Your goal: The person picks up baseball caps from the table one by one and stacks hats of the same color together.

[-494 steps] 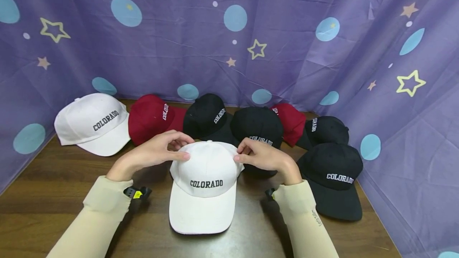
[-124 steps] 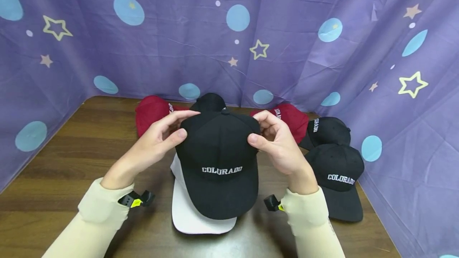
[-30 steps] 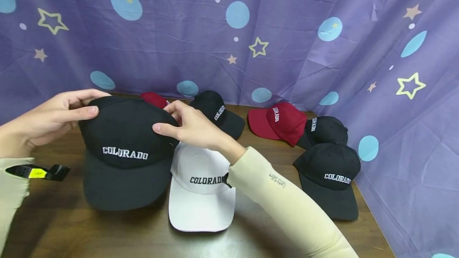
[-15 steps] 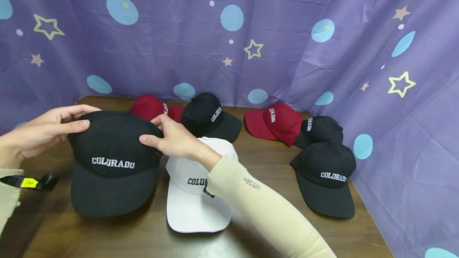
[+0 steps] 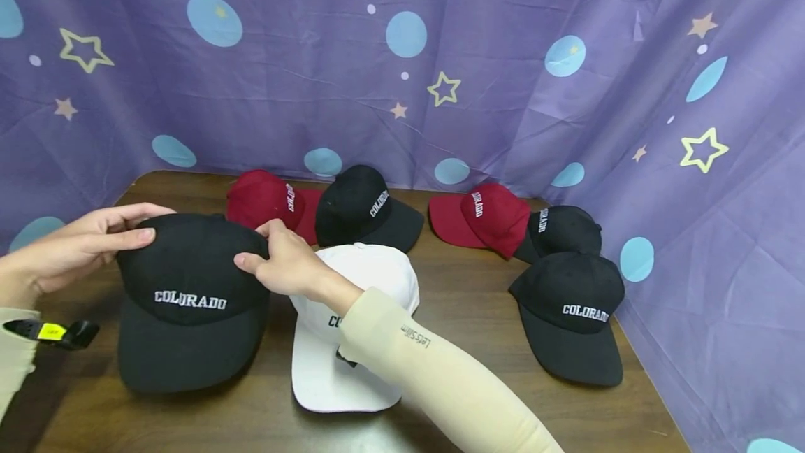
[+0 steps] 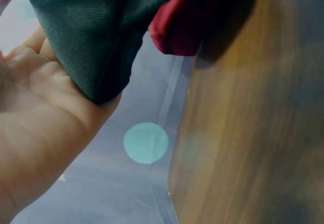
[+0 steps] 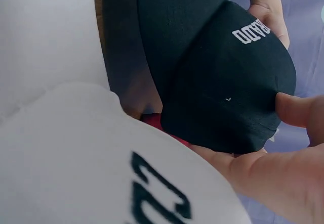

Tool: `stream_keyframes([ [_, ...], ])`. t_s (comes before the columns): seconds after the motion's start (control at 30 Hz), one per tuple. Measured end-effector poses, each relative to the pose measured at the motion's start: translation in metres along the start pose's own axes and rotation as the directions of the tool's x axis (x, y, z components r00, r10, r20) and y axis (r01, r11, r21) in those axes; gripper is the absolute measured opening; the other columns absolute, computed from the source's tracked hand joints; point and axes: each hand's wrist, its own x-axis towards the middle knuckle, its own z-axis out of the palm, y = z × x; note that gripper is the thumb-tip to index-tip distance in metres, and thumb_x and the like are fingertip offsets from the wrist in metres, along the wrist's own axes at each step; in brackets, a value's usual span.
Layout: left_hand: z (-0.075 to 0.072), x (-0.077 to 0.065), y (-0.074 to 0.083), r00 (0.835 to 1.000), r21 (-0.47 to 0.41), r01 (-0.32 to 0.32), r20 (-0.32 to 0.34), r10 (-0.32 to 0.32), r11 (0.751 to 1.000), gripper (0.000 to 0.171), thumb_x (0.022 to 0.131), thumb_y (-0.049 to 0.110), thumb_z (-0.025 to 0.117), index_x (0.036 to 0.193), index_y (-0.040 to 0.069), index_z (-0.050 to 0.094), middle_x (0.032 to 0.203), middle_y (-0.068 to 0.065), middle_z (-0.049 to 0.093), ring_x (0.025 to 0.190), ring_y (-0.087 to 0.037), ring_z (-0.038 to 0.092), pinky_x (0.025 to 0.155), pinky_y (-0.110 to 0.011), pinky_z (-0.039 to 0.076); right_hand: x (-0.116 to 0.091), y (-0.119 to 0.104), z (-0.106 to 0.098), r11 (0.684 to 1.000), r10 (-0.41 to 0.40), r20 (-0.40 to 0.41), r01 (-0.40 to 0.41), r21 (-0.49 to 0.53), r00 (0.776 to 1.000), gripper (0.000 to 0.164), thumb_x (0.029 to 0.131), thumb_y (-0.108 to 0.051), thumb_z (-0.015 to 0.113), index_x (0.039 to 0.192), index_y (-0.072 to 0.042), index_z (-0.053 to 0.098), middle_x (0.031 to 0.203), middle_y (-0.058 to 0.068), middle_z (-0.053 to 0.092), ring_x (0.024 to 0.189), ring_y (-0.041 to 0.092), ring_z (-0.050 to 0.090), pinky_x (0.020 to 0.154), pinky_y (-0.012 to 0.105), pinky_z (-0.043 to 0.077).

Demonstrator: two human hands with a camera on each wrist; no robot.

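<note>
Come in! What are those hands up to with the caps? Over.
Left hand, right hand: gripping black COLORADO cap from both sides. Contact with table unclear. Possible obstacle: white COLORADO cap alongside, partly behind right sleeve.

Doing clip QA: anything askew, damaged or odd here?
One small thing: the held black cap has a tiny pale curved mark on the side of its crown in the right wrist view, maybe stray thread. Nothing else looks damaged or spilled.
</note>
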Motion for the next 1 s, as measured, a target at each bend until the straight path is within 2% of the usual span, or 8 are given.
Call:
stream_keyframes([
  [0.2, -0.001, -0.001, -0.013, 1.000, -0.015, 0.008, 0.018, -0.007, 1.000, 0.052, 0.113, -0.003, 0.035, 0.153, 0.024, 0.053, 0.132, 0.000, 0.074, 0.115, -0.015, 0.073, 0.092, -0.030, 0.059, 0.003, 0.003, 0.008, 1.000, 0.023, 0.007, -0.024, 0.017, 1.000, 0.037, 0.100, -0.025, 0.074, 0.127, -0.009, 0.053, 0.108, 0.000, 0.060, 0.096, 0.008, 0.056, 0.087, 0.028, 0.053],
  [0.33, -0.001, 0.000, -0.021, 0.998, -0.069, 0.009, 0.055, -0.005, 0.998, 0.051, 0.113, -0.004, 0.035, 0.153, 0.021, 0.053, 0.133, -0.002, 0.074, 0.116, -0.017, 0.073, 0.091, -0.033, 0.061, 0.005, 0.006, 0.013, 0.999, 0.043, 0.005, -0.043, -0.002, 0.999, 0.040, 0.100, -0.024, 0.074, 0.130, -0.008, 0.053, 0.109, 0.001, 0.060, 0.097, 0.009, 0.055, 0.089, 0.028, 0.054],
  [0.43, 0.001, 0.001, -0.024, 0.998, -0.076, 0.011, 0.058, -0.006, 0.997, 0.048, 0.113, -0.004, 0.036, 0.152, 0.018, 0.053, 0.132, -0.002, 0.074, 0.116, -0.018, 0.072, 0.090, -0.035, 0.061, 0.006, 0.008, 0.016, 0.998, 0.063, -0.004, -0.063, -0.015, 0.998, 0.040, 0.101, -0.024, 0.074, 0.131, -0.007, 0.052, 0.110, 0.001, 0.060, 0.098, 0.010, 0.055, 0.090, 0.029, 0.054],
  [0.77, 0.006, 0.005, -0.033, 1.000, -0.007, 0.020, -0.016, -0.020, 1.000, 0.042, 0.111, -0.005, 0.040, 0.152, 0.004, 0.047, 0.134, -0.001, 0.071, 0.120, -0.013, 0.068, 0.096, -0.027, 0.056, 0.008, 0.007, 0.023, 0.992, 0.108, 0.000, -0.108, -0.059, 0.994, 0.048, 0.099, -0.019, 0.074, 0.139, -0.008, 0.049, 0.123, 0.003, 0.060, 0.111, 0.010, 0.056, 0.098, 0.026, 0.053],
  [0.9, 0.004, 0.006, -0.037, 0.999, 0.029, 0.027, -0.026, -0.026, 0.999, 0.042, 0.111, -0.004, 0.042, 0.152, 0.003, 0.047, 0.135, 0.000, 0.070, 0.121, -0.011, 0.067, 0.098, -0.023, 0.053, 0.008, 0.006, 0.024, 0.990, 0.114, 0.028, -0.112, -0.082, 0.993, 0.052, 0.099, -0.019, 0.074, 0.142, -0.007, 0.047, 0.129, 0.003, 0.059, 0.117, 0.011, 0.055, 0.100, 0.027, 0.052],
  [1.0, 0.003, 0.005, -0.041, 0.999, 0.039, 0.039, -0.018, -0.038, 0.998, 0.043, 0.112, -0.001, 0.042, 0.154, 0.005, 0.046, 0.136, 0.000, 0.070, 0.123, -0.011, 0.067, 0.098, -0.023, 0.053, 0.007, 0.006, 0.027, 0.988, 0.132, 0.064, -0.126, -0.092, 0.989, 0.062, 0.099, -0.022, 0.074, 0.150, -0.008, 0.043, 0.136, 0.003, 0.056, 0.124, 0.012, 0.054, 0.104, 0.029, 0.052],
])
